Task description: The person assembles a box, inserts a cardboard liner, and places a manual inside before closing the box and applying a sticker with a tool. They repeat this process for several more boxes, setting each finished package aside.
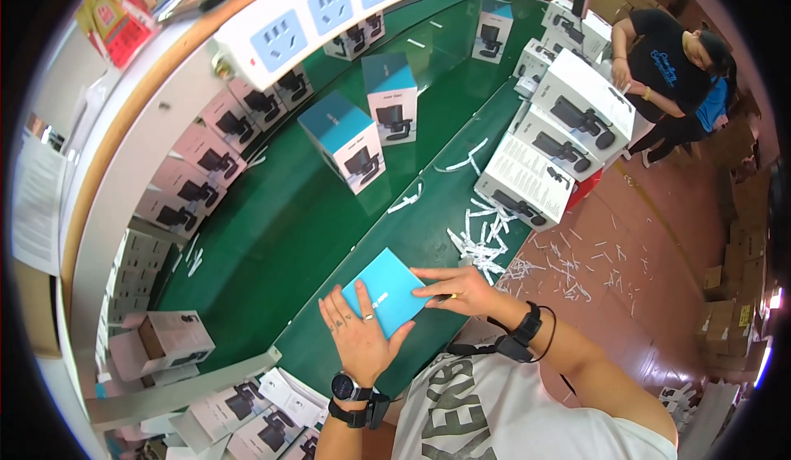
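In front of my body stands a box with a bright blue top (386,293). My left hand (358,340) clasps its near left corner, fingers along the left side and thumb along the near right side. At the box's right edge is my right hand (461,289), its index finger stretched to the top's rim. A small dark item with a yellow part (446,297) shows between its curled fingers; its kind I cannot make out. Beyond, two upright cartons with blue tops, one nearer (344,143) and one farther (390,97), stand on the green surface.
White cartons (548,143) are stacked at the table's right edge, near scattered white paper strips (482,237). More cartons (194,181) line the left. A power strip (317,19) hangs above. An open carton (169,340) lies lower left. A co-worker (671,68) stands far right.
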`<state>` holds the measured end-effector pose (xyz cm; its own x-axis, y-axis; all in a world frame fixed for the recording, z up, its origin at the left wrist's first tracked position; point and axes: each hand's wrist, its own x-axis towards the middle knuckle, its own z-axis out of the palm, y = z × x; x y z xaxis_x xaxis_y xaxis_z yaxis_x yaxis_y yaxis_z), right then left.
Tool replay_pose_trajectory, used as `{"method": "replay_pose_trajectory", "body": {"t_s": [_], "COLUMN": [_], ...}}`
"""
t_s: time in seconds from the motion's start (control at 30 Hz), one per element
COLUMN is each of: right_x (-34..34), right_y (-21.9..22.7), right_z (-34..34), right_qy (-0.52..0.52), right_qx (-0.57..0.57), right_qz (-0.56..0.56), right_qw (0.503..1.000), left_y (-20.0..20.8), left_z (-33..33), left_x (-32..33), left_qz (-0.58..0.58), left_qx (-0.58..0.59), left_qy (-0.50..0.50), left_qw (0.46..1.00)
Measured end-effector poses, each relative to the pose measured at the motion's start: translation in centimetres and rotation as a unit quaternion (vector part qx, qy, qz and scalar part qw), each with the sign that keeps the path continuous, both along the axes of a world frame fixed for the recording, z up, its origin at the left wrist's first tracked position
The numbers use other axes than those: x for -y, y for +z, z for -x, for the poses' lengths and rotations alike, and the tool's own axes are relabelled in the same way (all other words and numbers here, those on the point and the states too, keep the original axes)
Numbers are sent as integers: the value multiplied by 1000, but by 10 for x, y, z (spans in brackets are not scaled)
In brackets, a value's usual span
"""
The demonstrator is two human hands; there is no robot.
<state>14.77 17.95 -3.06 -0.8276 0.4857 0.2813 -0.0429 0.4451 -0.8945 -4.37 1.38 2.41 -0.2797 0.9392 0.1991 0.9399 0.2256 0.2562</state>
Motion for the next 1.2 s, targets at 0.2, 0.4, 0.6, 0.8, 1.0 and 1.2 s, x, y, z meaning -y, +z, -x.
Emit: {"method": "replay_pose_trajectory", "body": {"t_s": [0.2,0.4,0.6,0.8,1.0,1.2], "right_x": [4,-14,-20,-106,-176,-156], "right_y": [-9,-24,-88,-127,-97,-86], "right_z": [-3,-47,-130,-213,-248,-221], "right_qy": [-28,-38,-307,-659,-497,-483], "right_qx": [-54,-9,49,-163,-34,3], "right_qz": [-8,117,260,213,502,467], "right_qw": [998,992,914,702,707,741], "left_y": [17,12,-14,-70,-79,-130], "left_z": [8,62,153,207,176,77], "left_x": [4,5,-99,-177,-194,-88], "left_qz": [18,18,-38,64,82,-153], "left_qx": [-5,5,17,-52,-95,67], "left_qy": [-45,-106,271,374,366,219], "left_qw": [999,994,962,924,922,961]}}
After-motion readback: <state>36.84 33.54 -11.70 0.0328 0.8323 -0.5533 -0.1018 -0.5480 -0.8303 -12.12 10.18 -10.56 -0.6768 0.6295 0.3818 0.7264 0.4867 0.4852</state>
